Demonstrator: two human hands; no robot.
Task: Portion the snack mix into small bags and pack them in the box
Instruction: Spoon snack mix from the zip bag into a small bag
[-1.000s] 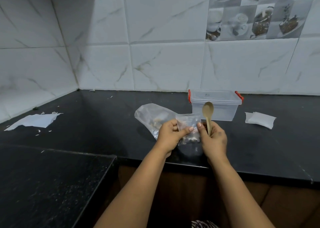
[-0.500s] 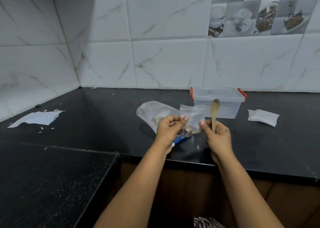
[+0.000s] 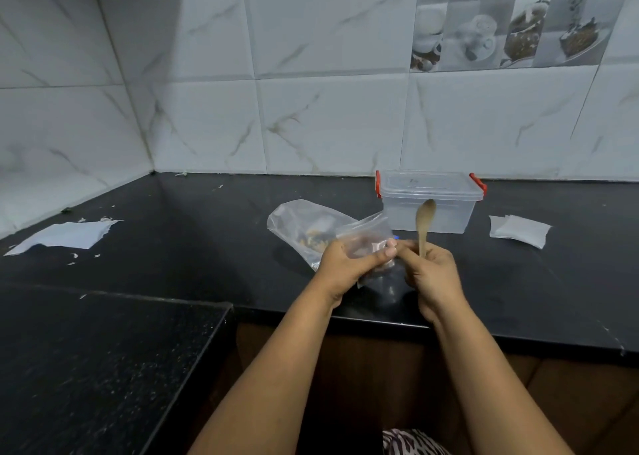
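Observation:
My left hand [image 3: 349, 264] pinches a small clear bag [image 3: 366, 238] with some snack mix in it, held just above the black counter. My right hand [image 3: 430, 271] grips a wooden spoon [image 3: 424, 224] upright, and its fingertips meet the small bag's right edge. Behind my left hand lies the large clear bag of snack mix [image 3: 304, 229] on its side. A clear plastic box [image 3: 430, 202] with red clips and its lid on stands just behind the spoon.
A stack of small white bags [image 3: 518, 229] lies right of the box. A torn white paper [image 3: 65, 235] and scraps lie at far left. The black counter [image 3: 193, 233] turns a corner at left; tiled walls close the back.
The small bag has tilted and folded over between my hands. Both hands have drawn closer together, and the spoon stays upright in my right hand.

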